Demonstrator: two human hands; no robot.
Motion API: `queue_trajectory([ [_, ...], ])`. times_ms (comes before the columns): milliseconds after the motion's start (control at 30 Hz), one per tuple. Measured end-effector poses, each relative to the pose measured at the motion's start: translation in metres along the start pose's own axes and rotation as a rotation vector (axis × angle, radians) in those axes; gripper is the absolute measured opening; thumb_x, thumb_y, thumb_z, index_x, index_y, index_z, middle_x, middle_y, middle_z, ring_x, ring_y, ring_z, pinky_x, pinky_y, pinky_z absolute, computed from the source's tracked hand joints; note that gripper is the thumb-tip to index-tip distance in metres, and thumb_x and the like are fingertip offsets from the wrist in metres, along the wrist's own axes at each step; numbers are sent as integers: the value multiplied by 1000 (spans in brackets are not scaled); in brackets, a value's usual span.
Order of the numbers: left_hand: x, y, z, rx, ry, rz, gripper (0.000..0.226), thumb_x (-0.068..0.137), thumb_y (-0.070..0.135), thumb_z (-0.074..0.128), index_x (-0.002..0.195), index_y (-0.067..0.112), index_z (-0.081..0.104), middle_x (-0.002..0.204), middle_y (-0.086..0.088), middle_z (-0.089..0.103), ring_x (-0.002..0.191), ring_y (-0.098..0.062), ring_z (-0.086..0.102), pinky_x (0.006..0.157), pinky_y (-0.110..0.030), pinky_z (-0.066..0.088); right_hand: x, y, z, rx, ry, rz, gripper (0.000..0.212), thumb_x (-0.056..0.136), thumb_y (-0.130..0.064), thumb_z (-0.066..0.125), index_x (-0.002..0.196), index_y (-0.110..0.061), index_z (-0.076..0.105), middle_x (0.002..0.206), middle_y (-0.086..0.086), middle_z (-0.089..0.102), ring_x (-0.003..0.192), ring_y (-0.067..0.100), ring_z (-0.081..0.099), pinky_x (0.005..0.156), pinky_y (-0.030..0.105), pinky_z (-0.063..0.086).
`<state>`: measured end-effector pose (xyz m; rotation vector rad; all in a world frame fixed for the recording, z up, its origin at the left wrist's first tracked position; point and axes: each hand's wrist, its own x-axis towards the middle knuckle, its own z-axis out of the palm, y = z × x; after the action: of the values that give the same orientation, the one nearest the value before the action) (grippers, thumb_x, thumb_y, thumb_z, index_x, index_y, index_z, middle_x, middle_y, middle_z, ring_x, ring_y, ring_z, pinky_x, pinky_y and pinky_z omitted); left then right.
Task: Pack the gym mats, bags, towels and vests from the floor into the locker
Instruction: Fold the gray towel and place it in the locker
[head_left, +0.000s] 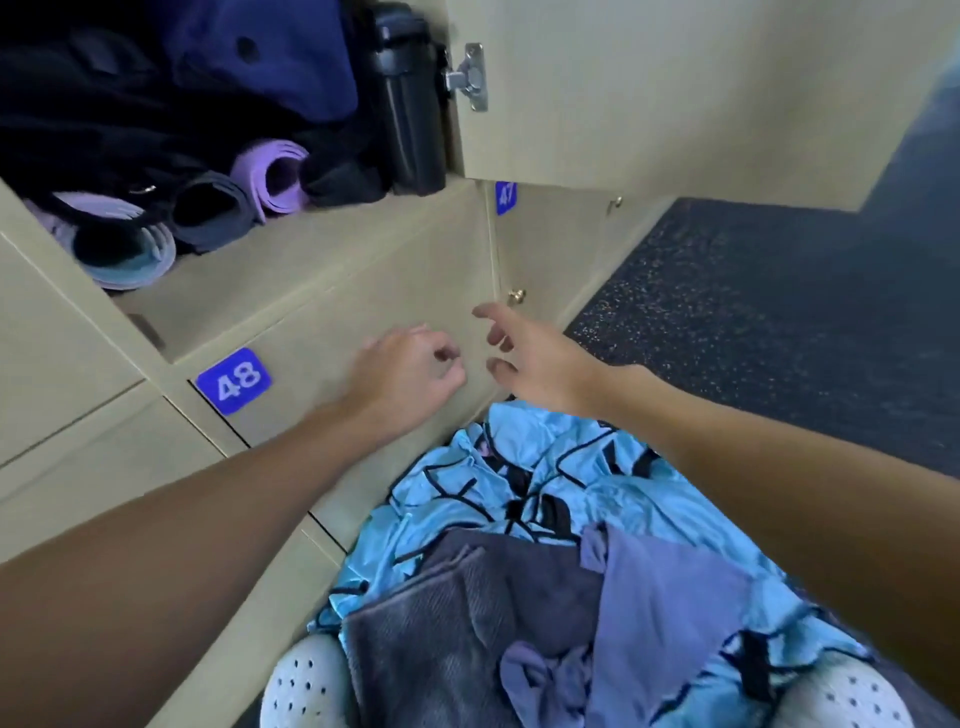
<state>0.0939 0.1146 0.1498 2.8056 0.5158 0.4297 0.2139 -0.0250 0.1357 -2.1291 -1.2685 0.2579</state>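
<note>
The open locker (291, 270) at upper left holds rolled purple and dark gym mats (130, 249), a dark blue bag (260, 57) and a black bottle (410, 104). On the floor below lie light blue vests with black trim (540, 478), with a grey towel (457, 623) and a purple cloth (660, 597) on top. My left hand (410, 374) hangs in front of locker door 48 with fingers loosely curled, holding nothing. Beside it my right hand (530, 353) reaches forward with fingers spread and empty, above the vests.
The locker's open door (675, 93) swings out at upper right with a metal hinge (470, 78). Shut doors 48 (234, 382) and 47 (505, 196) lie below. Dark speckled floor (779, 322) stretches right. White perforated shoes (306, 686) show at the bottom.
</note>
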Motion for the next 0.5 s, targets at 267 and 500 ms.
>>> queue_trajectory([
  [267, -65, -4, 124, -73, -463, 5, 18, 89, 34, 63, 102, 23, 69, 102, 4, 69, 98, -22, 64, 86, -36, 51, -118, 76, 85, 63, -115, 357, 33, 96, -13, 54, 128, -8, 56, 100, 10, 71, 98, 30, 62, 84, 33, 43],
  [500, -106, -32, 183, 135, -679, 90, 50, 88, 45, 69, 133, 29, 56, 128, 6, 59, 124, -20, 52, 103, -42, 37, -169, 99, 155, 124, -251, 515, 30, 97, -21, 59, 123, -8, 57, 111, 12, 66, 101, 32, 60, 86, 40, 46],
])
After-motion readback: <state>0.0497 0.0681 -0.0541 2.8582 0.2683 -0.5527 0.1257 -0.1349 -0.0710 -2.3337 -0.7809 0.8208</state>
